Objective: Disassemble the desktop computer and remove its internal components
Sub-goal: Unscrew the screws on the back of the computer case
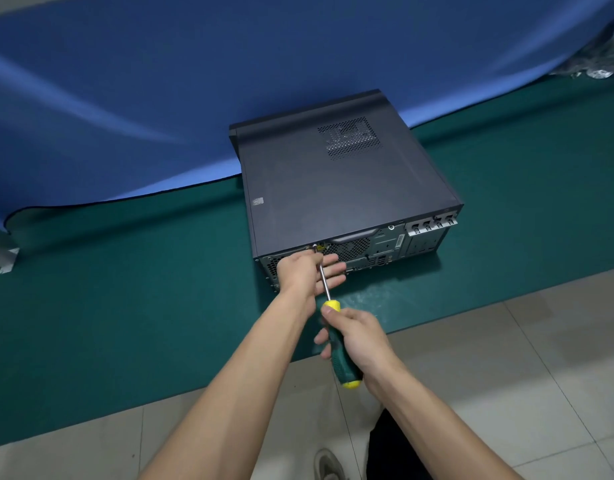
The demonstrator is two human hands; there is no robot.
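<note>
right hand grips the green-yellow screwdriver — steel tip at the matte, boxy computer case — left hand steadies its shaft, fingers straight.

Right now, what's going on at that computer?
A person is working on a rear screw of the closed desktop computer lying on the green mat. The right hand grips the screwdriver handle, tip at the screw. The left hand steadies the shaft, fingers spread. The cover is still on.

Head-worn view, seemingly steeply downward
</note>
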